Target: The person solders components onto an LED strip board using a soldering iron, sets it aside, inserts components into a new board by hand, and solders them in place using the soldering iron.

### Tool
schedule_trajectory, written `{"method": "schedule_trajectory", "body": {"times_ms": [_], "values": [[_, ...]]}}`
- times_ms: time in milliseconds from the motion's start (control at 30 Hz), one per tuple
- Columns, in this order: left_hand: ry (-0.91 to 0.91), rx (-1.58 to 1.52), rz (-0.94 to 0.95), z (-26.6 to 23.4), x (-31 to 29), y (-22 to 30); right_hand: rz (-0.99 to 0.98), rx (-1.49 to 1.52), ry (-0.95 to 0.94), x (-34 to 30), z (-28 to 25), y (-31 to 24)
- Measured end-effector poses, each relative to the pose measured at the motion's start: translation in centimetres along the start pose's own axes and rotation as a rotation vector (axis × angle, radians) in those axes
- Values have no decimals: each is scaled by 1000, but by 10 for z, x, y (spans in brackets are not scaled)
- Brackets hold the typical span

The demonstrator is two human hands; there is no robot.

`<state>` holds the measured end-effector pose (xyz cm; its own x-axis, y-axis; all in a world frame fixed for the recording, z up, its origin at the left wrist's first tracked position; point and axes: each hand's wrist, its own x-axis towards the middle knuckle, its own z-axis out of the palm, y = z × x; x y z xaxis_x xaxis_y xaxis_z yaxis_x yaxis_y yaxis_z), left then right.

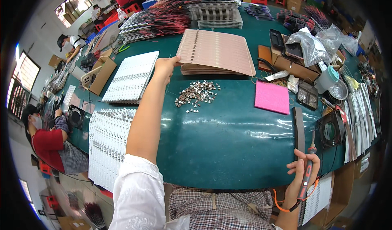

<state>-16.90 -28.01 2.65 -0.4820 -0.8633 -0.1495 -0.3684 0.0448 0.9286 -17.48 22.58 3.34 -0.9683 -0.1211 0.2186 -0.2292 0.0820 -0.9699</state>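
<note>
My left hand [164, 68] reaches out with its fingertips closed on the left edge of the top copper-pink board panel [222, 50]. This panel lies on a stack of like ones [216, 71], a little out of line with those below. In my right hand [302, 171] is a grey and orange soldering iron [305, 183], held near the table's front edge with its tip pointing away from me. A heap of small shiny metal pieces [198, 93] lies just in front of the stack.
White board panels [132, 77] lie left, with more [108, 136] nearer. A pink sponge pad [272, 96], a dark bar [299, 128] and a small fan [330, 130] sit to the right. Wired boards [216, 11] are piled behind. Other people [49, 142] work at left.
</note>
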Motion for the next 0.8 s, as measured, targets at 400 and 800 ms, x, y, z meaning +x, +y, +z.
{"method": "schedule_trajectory", "body": {"times_ms": [400,800], "values": [[-252,-636,104,-30,-60,39,-32,45,-16,-9,-12,0],[-771,-486,-216,-25,-197,8,155,576,-64,19,-51,76]]}}
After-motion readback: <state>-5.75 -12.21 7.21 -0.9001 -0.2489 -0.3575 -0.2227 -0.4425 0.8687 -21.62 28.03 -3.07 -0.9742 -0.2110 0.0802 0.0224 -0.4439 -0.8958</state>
